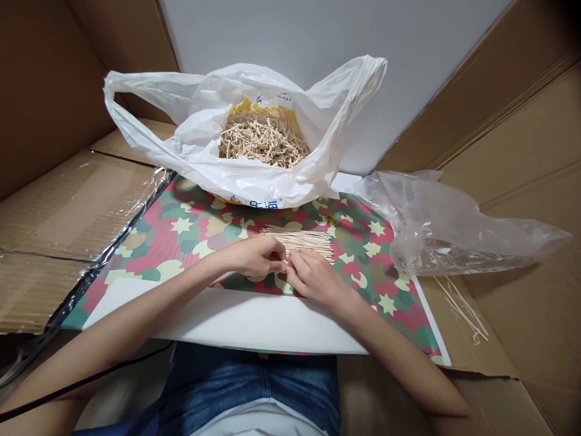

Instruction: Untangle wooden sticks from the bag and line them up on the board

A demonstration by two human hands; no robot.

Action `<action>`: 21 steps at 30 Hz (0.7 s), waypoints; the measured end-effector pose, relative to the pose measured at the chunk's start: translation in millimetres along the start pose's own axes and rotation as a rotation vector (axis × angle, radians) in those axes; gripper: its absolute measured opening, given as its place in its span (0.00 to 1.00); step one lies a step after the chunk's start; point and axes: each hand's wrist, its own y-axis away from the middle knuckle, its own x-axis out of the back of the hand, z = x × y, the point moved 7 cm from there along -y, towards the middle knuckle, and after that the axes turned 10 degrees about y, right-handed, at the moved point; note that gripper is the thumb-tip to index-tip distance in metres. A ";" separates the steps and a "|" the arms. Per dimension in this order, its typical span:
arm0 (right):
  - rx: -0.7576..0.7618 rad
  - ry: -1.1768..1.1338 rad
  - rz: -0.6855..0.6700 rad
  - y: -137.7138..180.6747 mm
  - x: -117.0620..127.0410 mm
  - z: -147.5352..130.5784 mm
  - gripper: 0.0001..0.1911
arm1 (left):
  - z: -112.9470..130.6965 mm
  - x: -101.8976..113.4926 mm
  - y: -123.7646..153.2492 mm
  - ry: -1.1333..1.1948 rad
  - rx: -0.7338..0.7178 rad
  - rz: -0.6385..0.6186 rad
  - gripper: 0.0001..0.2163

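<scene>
My left hand [255,255] and my right hand [313,275] meet fingertip to fingertip over a patterned board [190,233] with stars in red and green. Both hands are closed in a pinch on something small between them that I cannot make out. Just behind the fingers lies a flat bundle of thin wooden sticks [302,239]. Beyond it stands an open white plastic bag [254,175] filled with small tan knotted stick pieces [263,139].
A clear plastic bag [449,230] lies crumpled at the right. A few loose sticks [463,309] lie on the cardboard [68,206] right of the board. Cardboard walls close in both sides. A black cable [91,378] crosses my left forearm.
</scene>
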 end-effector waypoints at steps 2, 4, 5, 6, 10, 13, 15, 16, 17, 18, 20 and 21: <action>0.002 0.002 -0.026 0.6 -2.2 -0.9 0.10 | -1.4 -1.7 -0.2 0.017 0.007 -0.007 0.12; 0.012 0.004 -0.057 1.4 -4.2 -2.0 0.10 | -3.0 -3.6 -1.1 0.050 0.007 -0.015 0.12; 0.014 -0.002 -0.069 1.6 -4.7 -1.9 0.10 | -3.9 -4.0 -1.9 0.068 0.005 -0.012 0.12; 0.003 -0.014 -0.079 1.5 -4.8 -0.5 0.09 | -4.7 -4.0 -2.8 0.085 0.000 -0.005 0.11; -0.182 -0.095 -0.153 -0.3 -5.7 18.9 0.09 | -5.6 -1.8 -6.0 0.141 -0.057 0.035 0.09; -0.288 -0.218 -0.233 -0.1 -10.4 30.6 0.09 | -7.0 -1.6 -6.7 0.130 -0.062 0.036 0.08; -0.268 -0.338 -0.257 -0.6 -13.4 29.6 0.07 | -8.6 -2.7 -6.3 0.112 -0.030 0.017 0.08; -0.249 -0.400 -0.256 -0.9 -14.1 27.8 0.07 | -9.2 -3.1 -5.9 0.108 -0.012 0.007 0.08; -0.234 -0.459 -0.247 -1.1 -14.2 26.1 0.06 | -9.5 -3.4 -5.4 0.106 0.002 -0.003 0.09; -0.228 -0.515 -0.234 -1.2 -13.9 24.8 0.07 | -9.5 -3.3 -5.0 0.110 0.011 -0.011 0.09; -0.247 -0.612 -0.211 -1.1 -12.6 24.1 0.07 | -8.5 -2.9 -4.2 0.139 0.006 -0.027 0.10; -0.271 -0.652 -0.207 -0.9 -12.1 24.7 0.07 | -7.9 -2.4 -4.0 0.163 -0.004 -0.030 0.10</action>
